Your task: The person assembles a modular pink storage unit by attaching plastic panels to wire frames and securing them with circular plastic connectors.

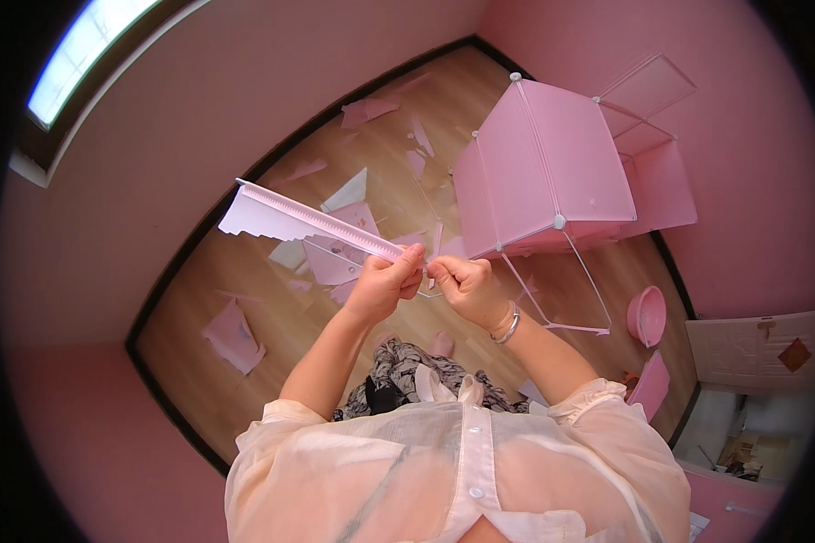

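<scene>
My left hand (388,288) is closed round the near end of a long pink plastic strip (321,220) with a toothed ridge. A jagged, torn piece of pale sheet (258,217) hangs from the strip's far left end. Close beside it, my right hand (469,291) is pinched shut against that near end. Its fingertips hide what they grip. A silver bracelet (512,322) circles my right wrist.
A pink panel storage cube unit (539,154) with white connectors stands ahead right, an open wire frame (598,294) below it. Torn pink panels (234,337) and scraps litter the wooden floor (190,308). A pink basin (647,316) sits at the right, near a white door (761,348).
</scene>
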